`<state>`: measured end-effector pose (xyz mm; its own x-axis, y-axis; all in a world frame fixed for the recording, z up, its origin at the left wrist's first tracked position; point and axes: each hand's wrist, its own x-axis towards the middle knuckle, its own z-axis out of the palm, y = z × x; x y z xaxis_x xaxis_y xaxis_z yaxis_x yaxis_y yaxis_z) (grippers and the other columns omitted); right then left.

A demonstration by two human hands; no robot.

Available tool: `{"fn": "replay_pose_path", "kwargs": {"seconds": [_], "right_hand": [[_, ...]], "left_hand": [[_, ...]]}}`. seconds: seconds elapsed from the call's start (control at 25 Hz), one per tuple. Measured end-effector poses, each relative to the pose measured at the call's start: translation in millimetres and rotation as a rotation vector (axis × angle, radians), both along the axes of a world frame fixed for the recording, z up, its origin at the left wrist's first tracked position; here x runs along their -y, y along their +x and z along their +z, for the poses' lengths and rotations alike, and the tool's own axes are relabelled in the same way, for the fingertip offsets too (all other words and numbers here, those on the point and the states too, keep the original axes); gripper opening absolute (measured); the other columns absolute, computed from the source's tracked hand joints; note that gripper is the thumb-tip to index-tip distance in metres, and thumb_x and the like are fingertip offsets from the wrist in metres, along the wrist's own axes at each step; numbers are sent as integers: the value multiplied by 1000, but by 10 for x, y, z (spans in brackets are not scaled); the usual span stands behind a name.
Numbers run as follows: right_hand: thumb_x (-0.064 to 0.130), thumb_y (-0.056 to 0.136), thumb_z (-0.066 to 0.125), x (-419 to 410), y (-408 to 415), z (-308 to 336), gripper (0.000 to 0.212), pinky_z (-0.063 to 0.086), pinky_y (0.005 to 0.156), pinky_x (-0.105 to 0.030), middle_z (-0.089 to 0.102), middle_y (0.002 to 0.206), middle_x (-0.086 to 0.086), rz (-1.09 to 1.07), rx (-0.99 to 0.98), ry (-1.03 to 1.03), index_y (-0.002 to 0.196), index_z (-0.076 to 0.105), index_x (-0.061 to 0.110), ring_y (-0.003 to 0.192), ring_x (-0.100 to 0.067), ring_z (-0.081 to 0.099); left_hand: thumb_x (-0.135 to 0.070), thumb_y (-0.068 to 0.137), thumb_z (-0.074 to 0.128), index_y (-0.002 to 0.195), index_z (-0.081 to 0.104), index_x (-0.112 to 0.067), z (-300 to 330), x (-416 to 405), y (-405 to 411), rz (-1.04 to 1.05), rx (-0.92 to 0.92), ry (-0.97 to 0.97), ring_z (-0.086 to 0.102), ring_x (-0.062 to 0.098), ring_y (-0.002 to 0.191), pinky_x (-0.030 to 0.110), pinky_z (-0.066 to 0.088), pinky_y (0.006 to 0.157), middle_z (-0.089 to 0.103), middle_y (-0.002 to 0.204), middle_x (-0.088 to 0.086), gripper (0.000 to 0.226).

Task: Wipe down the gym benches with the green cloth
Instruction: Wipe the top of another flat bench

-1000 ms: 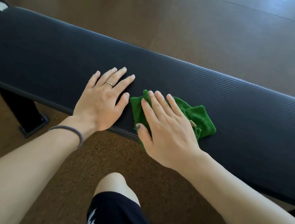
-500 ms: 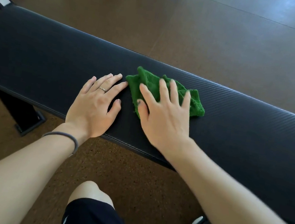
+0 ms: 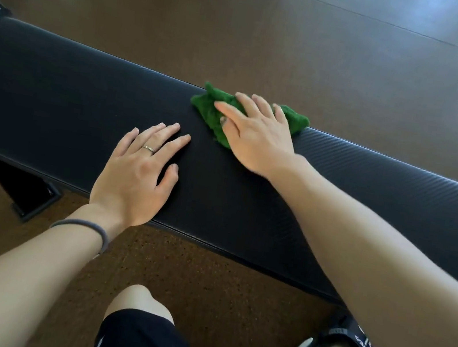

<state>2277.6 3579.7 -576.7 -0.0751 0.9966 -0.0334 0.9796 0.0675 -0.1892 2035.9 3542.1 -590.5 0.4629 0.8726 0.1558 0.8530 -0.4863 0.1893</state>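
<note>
On black bench (image 3: 54, 89), right hand (image 3: 257, 138) flat pressing green cloth (image 3: 211, 107), left hand (image 3: 136, 176) flat

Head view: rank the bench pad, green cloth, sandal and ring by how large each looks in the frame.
1. bench pad, spanning the frame.
2. and 3. green cloth and sandal: alike in visible area; the cloth is partly under the right hand, the sandal nearer the camera, so unranked.
4. ring.

Both hands flat, fingers straight
Left hand (image 3: 136, 176) lay palm-down, fingers spread; right hand (image 3: 258, 136) reached farther forward, arm extended, pressing palm-down
</note>
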Motion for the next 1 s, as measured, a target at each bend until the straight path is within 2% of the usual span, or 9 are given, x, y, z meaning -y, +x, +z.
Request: {"fn": "replay_pose_path", "kwargs": {"seconds": [0.16,0.28,0.4,0.48,0.56,0.64,0.76,0.88,1.0], "right_hand": [[49,107,22,79,-35,-53,49,21,121,-52,35,164,0,-69,27,48,153,37,45,152,-26,26],[47,105,27,555,535,-52,50,28,118,-48,43,159,-2,-152,26,148,151,45,40,148,-25,34],[46,106,24,770,1002,18,51,22,120,-48,37,161,-2,-411,27,-11,155,36,39,149,-25,27],[45,105,27,656,718,-23,52,16,122,-55,32,163,-8,-558,66,-19,155,35,35,151,-32,23],[43,102,33,549,41,-1,52,15,120,-60,33,162,-12,-458,54,31,151,41,29,149,-38,26],[42,101,35,622,-571,-22,51,18,119,-59,38,161,-10,-178,37,85,149,46,27,147,-37,31],[43,104,32,770,-400,-20,50,27,118,-51,45,158,-5,87,4,126,149,49,30,146,-30,38],[43,106,25,439,226,-24,52,29,118,-46,42,161,-2,2,84,121,153,43,33,147,-26,37],[42,108,20,46,225,-38,51,20,121,-48,39,161,1,-190,21,35,157,34,35,147,-24,31]], "left_hand": [[-36,102,30,154,43,-28,2,0,-3,6,15,2,28,16,153,44,15,128,37,163,-5,54],[-36,102,30,153,44,-28,-10,11,-1,8,37,10,29,16,153,43,15,128,38,163,-5,54],[-35,101,30,152,45,-27,-19,14,9,12,40,16,31,16,152,44,16,128,39,162,-5,54],[-35,101,31,151,46,-27,-20,5,9,14,36,30,32,17,151,44,17,127,40,161,-4,54],[-34,100,32,151,47,-26,-11,2,13,4,28,32,33,18,151,45,18,127,41,161,-3,54],[-33,101,33,151,47,-23,-9,-9,3,-17,28,28,32,19,152,44,17,127,41,161,-2,53],[-32,101,34,150,46,-21,0,4,-25,-11,27,16,31,17,152,39,14,128,41,161,-2,51],[-32,102,33,151,45,-24,4,7,-7,-5,44,0,29,14,153,37,12,128,39,162,-4,52],[-33,101,33,152,45,-26,5,1,0,4,46,-6,29,14,153,38,12,128,39,162,-5,52]]}}
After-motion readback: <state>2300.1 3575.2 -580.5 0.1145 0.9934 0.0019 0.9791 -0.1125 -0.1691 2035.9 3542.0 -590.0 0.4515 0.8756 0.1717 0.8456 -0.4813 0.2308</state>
